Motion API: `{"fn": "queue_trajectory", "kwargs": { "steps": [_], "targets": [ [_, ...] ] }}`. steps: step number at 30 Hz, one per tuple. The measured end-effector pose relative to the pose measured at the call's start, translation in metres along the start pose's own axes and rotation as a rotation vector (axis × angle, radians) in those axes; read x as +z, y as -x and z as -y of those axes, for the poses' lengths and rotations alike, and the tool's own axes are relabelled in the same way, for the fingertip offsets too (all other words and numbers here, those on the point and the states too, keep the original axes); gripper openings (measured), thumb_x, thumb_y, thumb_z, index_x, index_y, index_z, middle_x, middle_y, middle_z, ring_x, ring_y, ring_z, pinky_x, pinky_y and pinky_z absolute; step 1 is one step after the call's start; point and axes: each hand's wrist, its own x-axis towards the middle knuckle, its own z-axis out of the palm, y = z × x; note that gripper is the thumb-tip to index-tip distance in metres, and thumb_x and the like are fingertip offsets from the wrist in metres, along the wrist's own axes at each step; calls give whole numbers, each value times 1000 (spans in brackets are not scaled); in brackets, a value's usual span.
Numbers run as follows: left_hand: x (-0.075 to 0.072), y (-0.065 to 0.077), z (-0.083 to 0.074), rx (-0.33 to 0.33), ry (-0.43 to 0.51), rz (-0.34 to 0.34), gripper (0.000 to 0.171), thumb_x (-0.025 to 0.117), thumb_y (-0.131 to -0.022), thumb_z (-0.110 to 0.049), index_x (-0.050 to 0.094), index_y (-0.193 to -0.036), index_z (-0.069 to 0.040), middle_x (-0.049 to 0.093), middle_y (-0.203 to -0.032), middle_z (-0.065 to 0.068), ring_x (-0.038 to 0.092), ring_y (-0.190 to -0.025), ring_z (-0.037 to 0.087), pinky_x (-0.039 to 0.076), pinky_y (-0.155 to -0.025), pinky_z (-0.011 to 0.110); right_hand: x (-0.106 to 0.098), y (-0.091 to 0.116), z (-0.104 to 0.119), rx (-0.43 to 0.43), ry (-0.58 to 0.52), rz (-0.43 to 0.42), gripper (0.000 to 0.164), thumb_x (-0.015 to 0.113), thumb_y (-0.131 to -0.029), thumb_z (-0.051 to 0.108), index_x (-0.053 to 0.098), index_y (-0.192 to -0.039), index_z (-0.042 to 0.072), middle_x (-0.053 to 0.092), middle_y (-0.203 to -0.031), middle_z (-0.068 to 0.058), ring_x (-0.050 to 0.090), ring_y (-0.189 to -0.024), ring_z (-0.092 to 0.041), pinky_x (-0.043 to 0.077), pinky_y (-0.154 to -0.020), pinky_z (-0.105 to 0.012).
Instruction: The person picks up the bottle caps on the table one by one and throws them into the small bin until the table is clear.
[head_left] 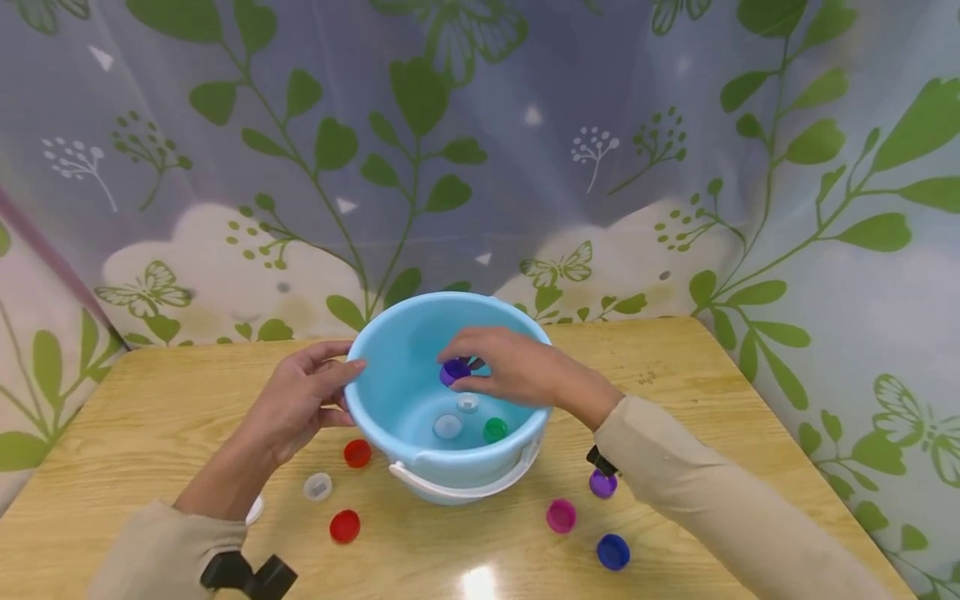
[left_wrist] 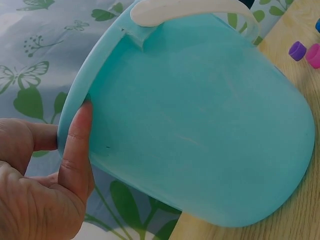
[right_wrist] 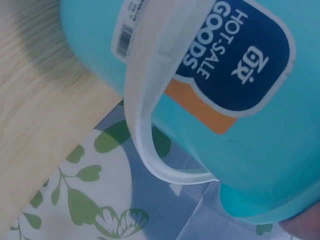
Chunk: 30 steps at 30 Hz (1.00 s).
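A light blue bucket [head_left: 390,333] stands on the table, its white handle [head_left: 468,493] hanging down at the near side. My left hand [head_left: 296,404] holds the bucket's left rim, thumb at the inside and fingers against the outer wall; the left wrist view shows this hand [left_wrist: 50,190] from outside. Inside the bucket opening, my right hand [head_left: 510,367] pinches a dark purple bottle cap [head_left: 453,372] between thumb and fingers, above the bottom. Below it lie a white cap [head_left: 447,427], a smaller white cap [head_left: 468,403] and a green cap [head_left: 495,430]. The right wrist view mostly shows the bucket's label [right_wrist: 240,60].
Left of the bucket, two red caps [head_left: 345,527] and a white cap [head_left: 318,487] lie on the wooden table [head_left: 187,400]; the left wrist partly hides another white cap [head_left: 255,510]. To the right are pink [head_left: 561,516], purple [head_left: 603,483] and blue [head_left: 613,552] caps. Leaf-patterned cloth [head_left: 525,208] hangs behind.
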Motion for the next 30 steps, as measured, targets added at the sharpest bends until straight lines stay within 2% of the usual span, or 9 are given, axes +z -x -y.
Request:
{"fn": "queue_trajectory", "kwargs": {
  "steps": [7, 13, 21, 28, 30],
  "targets": [
    [-1, -1, 1, 2, 2, -7, 52, 64, -93, -16, 40, -135, 4, 63, -85, 10, 60, -58, 14, 58, -59, 30, 1, -1, 0, 37, -17, 29, 32, 67, -91, 26, 64, -120, 13, 62, -118, 1, 55, -111, -11, 44, -96, -25],
    [0, -1, 1, 2, 11, -5, 52, 64, -93, -16, 41, -135, 5, 63, -85, 10, 60, -58, 14, 58, -58, 30, 0, 0, 1, 115, -47, -8, 36, 67, -91, 27, 62, -123, 12, 62, -119, 1, 58, -104, -10, 48, -91, -26],
    [0, 0, 2, 2, 30, -2, 52, 64, -93, -15, 40, -135, 5, 64, -87, 10, 61, -58, 14, 58, -58, 29, 2, 4, -1, 133, -90, -134, 28, 65, -93, 23, 64, -118, 12, 64, -112, 4, 60, -99, -9, 49, -88, -25],
    [0, 0, 2, 1, 50, -5, 50, 64, -93, -14, 41, -134, 5, 64, -85, 10, 60, -58, 14, 58, -57, 29, 1, 8, -4, 123, -177, -299, 22, 60, -96, 18, 65, -116, 10, 65, -111, -1, 60, -96, -8, 51, -87, -28],
    [0, 0, 2, -1, 51, -8, 50, 64, -93, -14, 42, -133, 5, 64, -86, 10, 60, -58, 14, 58, -58, 29, 1, 9, -4, 114, -172, -357, 22, 58, -96, 15, 65, -115, 8, 65, -111, -1, 61, -97, -10, 51, -87, -29]
  ]
}}
